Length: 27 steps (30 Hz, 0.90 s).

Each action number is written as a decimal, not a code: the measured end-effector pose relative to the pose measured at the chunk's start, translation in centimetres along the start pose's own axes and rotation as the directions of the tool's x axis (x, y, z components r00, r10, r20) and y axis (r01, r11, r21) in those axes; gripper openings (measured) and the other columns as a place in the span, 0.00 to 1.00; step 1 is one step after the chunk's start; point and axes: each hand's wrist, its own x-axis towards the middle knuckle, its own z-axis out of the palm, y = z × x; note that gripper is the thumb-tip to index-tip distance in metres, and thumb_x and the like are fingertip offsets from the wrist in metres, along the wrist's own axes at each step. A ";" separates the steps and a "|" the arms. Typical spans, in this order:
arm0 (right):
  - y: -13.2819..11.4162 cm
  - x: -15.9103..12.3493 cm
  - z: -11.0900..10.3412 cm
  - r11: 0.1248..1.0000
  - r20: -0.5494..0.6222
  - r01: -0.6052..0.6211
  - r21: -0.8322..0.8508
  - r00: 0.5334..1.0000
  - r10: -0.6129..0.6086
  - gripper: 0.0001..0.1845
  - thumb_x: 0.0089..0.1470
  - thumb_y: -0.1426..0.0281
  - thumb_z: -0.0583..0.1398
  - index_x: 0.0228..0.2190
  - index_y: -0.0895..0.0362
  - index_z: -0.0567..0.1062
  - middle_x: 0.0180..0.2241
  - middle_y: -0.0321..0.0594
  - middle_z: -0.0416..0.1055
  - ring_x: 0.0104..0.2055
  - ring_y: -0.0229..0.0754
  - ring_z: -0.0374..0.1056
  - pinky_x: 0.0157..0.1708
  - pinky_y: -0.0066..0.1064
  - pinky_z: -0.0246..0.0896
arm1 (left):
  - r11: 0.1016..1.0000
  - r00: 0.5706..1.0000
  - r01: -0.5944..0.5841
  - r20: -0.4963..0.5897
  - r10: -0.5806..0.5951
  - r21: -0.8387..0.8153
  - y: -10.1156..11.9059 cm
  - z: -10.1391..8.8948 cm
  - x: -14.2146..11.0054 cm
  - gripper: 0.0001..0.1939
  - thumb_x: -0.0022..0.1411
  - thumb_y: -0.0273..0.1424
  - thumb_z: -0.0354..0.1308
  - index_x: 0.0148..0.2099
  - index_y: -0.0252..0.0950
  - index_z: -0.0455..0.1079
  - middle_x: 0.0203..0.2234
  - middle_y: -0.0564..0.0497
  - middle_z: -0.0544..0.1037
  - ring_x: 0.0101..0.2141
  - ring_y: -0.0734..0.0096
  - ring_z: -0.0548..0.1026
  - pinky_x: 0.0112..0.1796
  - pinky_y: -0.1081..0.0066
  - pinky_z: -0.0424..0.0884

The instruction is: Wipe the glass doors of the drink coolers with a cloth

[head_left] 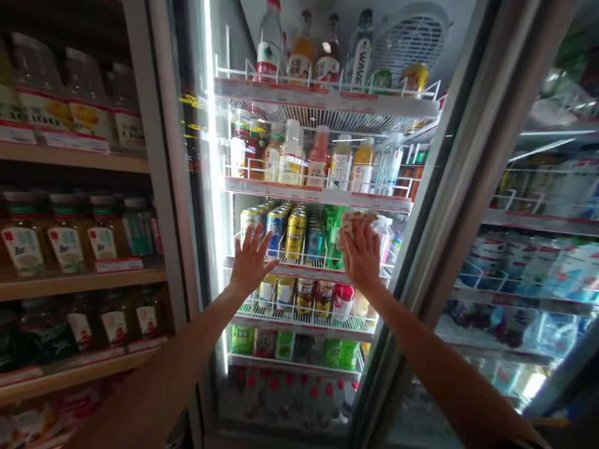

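My left hand [249,260] is raised with its fingers spread and holds nothing. It is in front of the drinks cooler's glass door, at the height of the shelf with cans; whether the palm touches the glass I cannot tell. My right hand [362,252] is flat over a crumpled pale cloth [358,218], which appears pressed to the glass. Behind the door stand gold cans [294,236], blue cans [274,232] and a green pack [334,231], partly hidden by my hands.
Upper wire-fronted shelves hold bottles [292,153]. A thick metal door frame [449,237] runs down the right, with another drinks cooler [538,249] beyond. Wooden shelves [79,277] with bottled drinks stand at the left. A bright light strip [213,187] lines the cooler's left side.
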 end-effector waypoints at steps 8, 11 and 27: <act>-2.9 2.1 0.7 0.992 0.135 0.118 0.046 0.983 -0.123 0.26 0.56 0.69 0.52 0.57 0.51 0.60 0.64 0.38 0.47 0.67 0.47 0.32 0.63 0.51 0.31 | 0.999 0.999 0.031 0.032 -0.031 0.028 0.2 -0.2 0.0 0.36 0.61 0.47 0.49 0.66 0.40 0.44 0.64 0.42 0.47 0.64 0.54 0.40 0.60 0.48 0.43; -3.9 3.5 1.0 0.998 0.086 0.029 0.047 0.996 -0.033 0.27 0.56 0.69 0.52 0.57 0.55 0.60 0.64 0.42 0.45 0.68 0.49 0.28 0.63 0.52 0.32 | 0.999 0.999 0.028 0.038 -0.029 0.030 0.2 -0.3 -0.1 0.36 0.61 0.47 0.48 0.66 0.40 0.43 0.65 0.43 0.46 0.64 0.54 0.40 0.60 0.48 0.43; -4.5 3.0 1.2 0.940 0.069 0.318 0.120 0.942 -0.328 0.26 0.54 0.72 0.54 0.56 0.52 0.62 0.62 0.38 0.52 0.68 0.44 0.31 0.64 0.49 0.26 | 0.995 1.000 0.016 0.025 -0.018 0.097 0.4 -0.7 -0.2 0.36 0.61 0.44 0.50 0.66 0.41 0.41 0.64 0.42 0.46 0.64 0.53 0.42 0.59 0.48 0.48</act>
